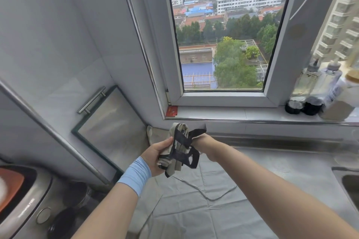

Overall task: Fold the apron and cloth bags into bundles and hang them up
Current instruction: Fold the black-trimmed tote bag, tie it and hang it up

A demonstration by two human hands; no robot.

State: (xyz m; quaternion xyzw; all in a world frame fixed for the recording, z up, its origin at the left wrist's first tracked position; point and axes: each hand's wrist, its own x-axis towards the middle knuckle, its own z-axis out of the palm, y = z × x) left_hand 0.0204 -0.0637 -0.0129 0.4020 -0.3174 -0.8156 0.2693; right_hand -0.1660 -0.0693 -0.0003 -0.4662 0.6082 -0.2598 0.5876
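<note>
Now cloth bag bundle [175, 152] between left-hand fingers [165, 142], straps around right hand [204, 144].

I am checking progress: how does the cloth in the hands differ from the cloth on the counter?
The beige bundle is rolled tight, wrapped in dark straps and held up by both hands; the pale grey cloth lies spread flat, creased, with a loose cord. Both are fabric, and neither is hung.

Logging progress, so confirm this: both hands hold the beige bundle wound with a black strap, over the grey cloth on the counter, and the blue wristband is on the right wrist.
One thing is wrong: the wristband is on the left wrist, not the right, as the head view shows. The rest stands: the left hand and right hand hold the bundle with its black strap over the grey cloth.
</note>
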